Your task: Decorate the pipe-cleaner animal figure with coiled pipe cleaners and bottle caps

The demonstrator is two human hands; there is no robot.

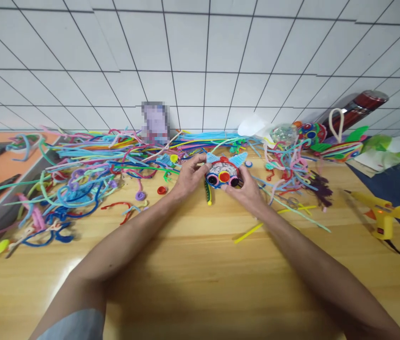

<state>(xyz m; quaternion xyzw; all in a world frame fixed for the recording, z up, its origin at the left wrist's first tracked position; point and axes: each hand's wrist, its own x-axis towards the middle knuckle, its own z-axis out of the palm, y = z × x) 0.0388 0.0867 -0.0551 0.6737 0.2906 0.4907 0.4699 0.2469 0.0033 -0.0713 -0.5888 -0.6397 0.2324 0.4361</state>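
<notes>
Between my two hands is a round craft figure (223,176) with a pale, glittery middle, black eyes ringed in pink and blue, a red and yellow nose and light blue pointed ears. My left hand (190,175) grips its left side near the ear. On the other side, my right hand (247,190) has its fingers around the right edge, with the thumb at the bottom. A dark green strip with a yellow tip (208,193) lies just below the figure at the left.
Tangled pipe cleaners (90,165) cover the back and left of the wooden table (186,283). A yellow glue gun (384,215) with a black cord stands at the right. An orange-bottomed box (44,163) is at the left edge; a tiled wall rises behind.
</notes>
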